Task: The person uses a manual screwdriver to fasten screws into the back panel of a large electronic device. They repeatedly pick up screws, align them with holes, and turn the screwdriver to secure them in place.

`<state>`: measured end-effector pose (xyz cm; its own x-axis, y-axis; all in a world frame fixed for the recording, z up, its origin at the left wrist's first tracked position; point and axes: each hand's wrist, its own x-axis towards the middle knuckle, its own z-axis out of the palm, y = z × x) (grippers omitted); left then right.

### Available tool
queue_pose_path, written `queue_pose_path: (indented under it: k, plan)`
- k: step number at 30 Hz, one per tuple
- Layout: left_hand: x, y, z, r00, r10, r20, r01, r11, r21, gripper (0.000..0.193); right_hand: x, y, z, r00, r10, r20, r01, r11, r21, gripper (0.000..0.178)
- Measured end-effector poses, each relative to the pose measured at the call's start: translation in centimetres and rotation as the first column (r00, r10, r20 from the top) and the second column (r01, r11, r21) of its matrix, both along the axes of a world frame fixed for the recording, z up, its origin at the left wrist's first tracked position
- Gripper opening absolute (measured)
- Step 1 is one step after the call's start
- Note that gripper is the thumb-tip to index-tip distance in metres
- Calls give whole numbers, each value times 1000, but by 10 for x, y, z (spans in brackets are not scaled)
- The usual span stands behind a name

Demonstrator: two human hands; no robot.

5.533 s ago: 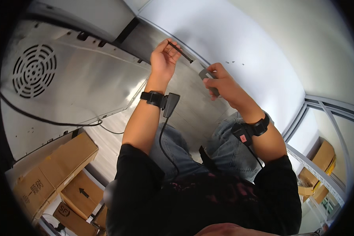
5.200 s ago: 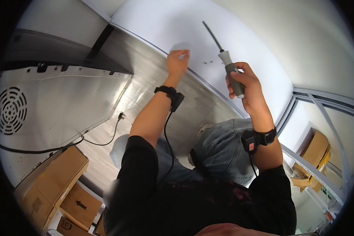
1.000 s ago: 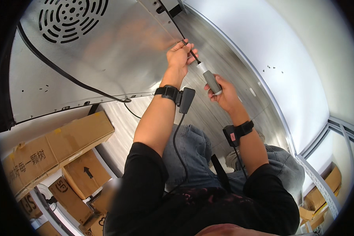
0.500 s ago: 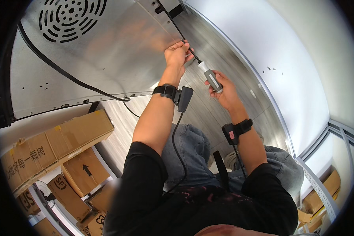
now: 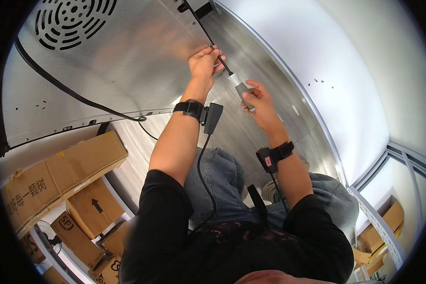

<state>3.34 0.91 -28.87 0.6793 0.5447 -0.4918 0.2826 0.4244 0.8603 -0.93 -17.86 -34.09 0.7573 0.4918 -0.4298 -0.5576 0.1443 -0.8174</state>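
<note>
Right hand (image 5: 258,102): fingers wrapped around the grey handle of the screwdriver (image 5: 236,84), closed on it.
Left hand (image 5: 204,61): fingers pinched together around the thin dark shaft near its far end, steadying it against the metal panel (image 5: 128,52).
Screwdriver position: it spans the gap between the 2 hands, handle low and to the right, shaft high and to the left.
Screwdriver direction: long axis runs on a slant, tip pointing up-left toward a seam of the panel; the tip itself is hidden behind the left fingers.
Panel: large, shiny, with a round vent grille (image 5: 73,21) at the upper left.
Cable (image 5: 66,90): black, draped across the panel, well apart from the hands.
Wrists: each carries a black strap with a small device; a cord hangs from the left one.
Boxes (image 5: 57,175): cardboard, stacked at lower left, far from the work.
White wall (image 5: 336,71): to the right of the hands.
</note>
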Motion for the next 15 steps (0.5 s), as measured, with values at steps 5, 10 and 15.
queue_pose_path:
  k: [5,10,15]
  plan:
    - [-1,4,0,998,-35,-43,37,998,47,8,-1,6,16,998,-36,-43,36,999,11,43]
    - [1,5,-1,998,-49,-47,49,999,8,15,11,-6,-2,946,155,-285,-67,953,296,42]
    - [-2,4,2,998,-59,-28,59,998,6,13,0,7,-4,998,-52,33,53,998,-30,42]
